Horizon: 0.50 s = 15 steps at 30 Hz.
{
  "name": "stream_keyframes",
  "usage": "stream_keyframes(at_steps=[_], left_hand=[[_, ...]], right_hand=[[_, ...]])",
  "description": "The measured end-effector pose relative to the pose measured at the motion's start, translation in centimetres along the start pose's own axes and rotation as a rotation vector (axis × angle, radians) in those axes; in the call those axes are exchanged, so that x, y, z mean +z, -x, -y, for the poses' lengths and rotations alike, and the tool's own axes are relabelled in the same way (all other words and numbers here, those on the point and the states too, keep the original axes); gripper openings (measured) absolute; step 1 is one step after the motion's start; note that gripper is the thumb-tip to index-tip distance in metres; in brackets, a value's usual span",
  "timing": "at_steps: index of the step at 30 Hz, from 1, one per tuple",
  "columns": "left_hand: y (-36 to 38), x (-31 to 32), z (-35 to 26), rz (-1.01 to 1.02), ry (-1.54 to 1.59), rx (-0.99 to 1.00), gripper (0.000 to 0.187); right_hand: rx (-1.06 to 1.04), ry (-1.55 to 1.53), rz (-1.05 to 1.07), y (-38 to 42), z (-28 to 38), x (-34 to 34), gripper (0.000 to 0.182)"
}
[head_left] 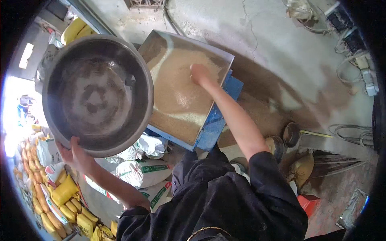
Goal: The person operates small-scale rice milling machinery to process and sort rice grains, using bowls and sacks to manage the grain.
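My left hand [76, 157] grips the lower rim of a large round metal basin [96, 96], thumb over the edge. The basin is tilted so its inside faces me, with a dusty film over its bottom and no contents to be seen. My right hand [198, 74] is at the surface of a heap of tan grain [177, 86] in a square metal hopper [226, 60]. Its fingers are blurred and partly hidden, so I cannot make out whether they are closed or hold grain. The hopper sits on a blue machine frame [217, 120].
White sacks [140, 173] stand below the hopper. Stacked yellow and orange bags [64, 190] line the left side. A concrete wall [265, 32] rises behind, with electrical boxes [339, 18] and wiring at right. A round pan [291, 134] and a red object [309, 204] lie on the right.
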<state>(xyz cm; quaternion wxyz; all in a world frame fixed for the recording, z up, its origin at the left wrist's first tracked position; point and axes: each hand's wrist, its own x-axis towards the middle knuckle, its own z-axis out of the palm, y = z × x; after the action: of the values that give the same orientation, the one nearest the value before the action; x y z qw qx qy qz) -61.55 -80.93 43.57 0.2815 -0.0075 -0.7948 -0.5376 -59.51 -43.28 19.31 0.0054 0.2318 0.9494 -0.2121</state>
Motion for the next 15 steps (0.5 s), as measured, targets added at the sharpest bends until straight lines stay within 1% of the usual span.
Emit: stream_keyframes(at_steps=[1, 2, 3, 4, 6, 7, 8, 9, 10, 11, 12, 13, 14, 15], left_hand=[[-0.4, 0.1, 1.3, -0.032, 0.003, -0.029, 0.058], [-0.8, 0.1, 2.5, -0.033, 0.0, -0.042, 0.058], [-1.1, 0.1, 3.5, -0.032, 0.065, -0.039, 0.058], [-1.4, 0.1, 4.1, -0.03, 0.131, -0.033, 0.057], [-1.5, 0.4, 4.5, -0.032, 0.156, -0.029, 0.057], [-1.5, 0.5, 4.4, -0.028, 0.18, -0.018, 0.057], [-1.5, 0.7, 4.1, -0.019, 0.189, -0.017, 0.057], [-1.4, 0.8, 3.6, -0.016, 0.145, -0.042, 0.058], [-1.3, 0.9, 3.4, -0.014, 0.099, -0.07, 0.058], [-1.4, 0.9, 3.9, 0.001, 0.107, -0.073, 0.058], [-1.7, 1.0, 4.8, 0.006, 0.184, -0.065, 0.06], [-1.9, 1.3, 5.2, 0.01, 0.269, -0.055, 0.061], [-1.8, 1.5, 4.9, 0.028, 0.284, -0.053, 0.061], [-1.6, 1.4, 4.3, 0.014, 0.23, -0.079, 0.062]], right_hand=[[-0.002, 0.007, 0.01, 0.7, 0.5, -1.0, 0.025], [-0.055, -0.065, -0.115, 1.4, 0.9, -1.9, 0.03], [-0.109, -0.137, -0.242, 1.9, 1.3, -2.1, 0.035], [-0.11, -0.129, -0.238, 2.0, 1.6, -1.8, 0.035], [0.035, 0.035, -0.14, 2.2, 2.1, -0.7, 0.052], [0.042, 0.039, -0.143, 2.4, 2.9, 0.5, 0.052], [0.112, 0.046, -0.146, 2.4, 4.2, 2.2, 0.057], [0.185, 0.053, -0.15, 2.8, 5.1, 3.1, 0.063], [0.197, 0.06, -0.157, 3.6, 5.8, 3.0, 0.063], [0.055, 0.037, -0.026, 4.8, 6.6, 2.5, 0.062], [-0.079, 0.009, 0.101, 5.8, 7.0, 1.6, 0.062], [-0.056, 0.012, 0.087, 6.2, 6.9, 0.3, 0.062], [-0.131, -0.06, 0.217, 6.6, 6.5, -0.9, 0.054], [-0.207, -0.137, 0.348, 7.0, 6.1, -1.6, 0.046]])
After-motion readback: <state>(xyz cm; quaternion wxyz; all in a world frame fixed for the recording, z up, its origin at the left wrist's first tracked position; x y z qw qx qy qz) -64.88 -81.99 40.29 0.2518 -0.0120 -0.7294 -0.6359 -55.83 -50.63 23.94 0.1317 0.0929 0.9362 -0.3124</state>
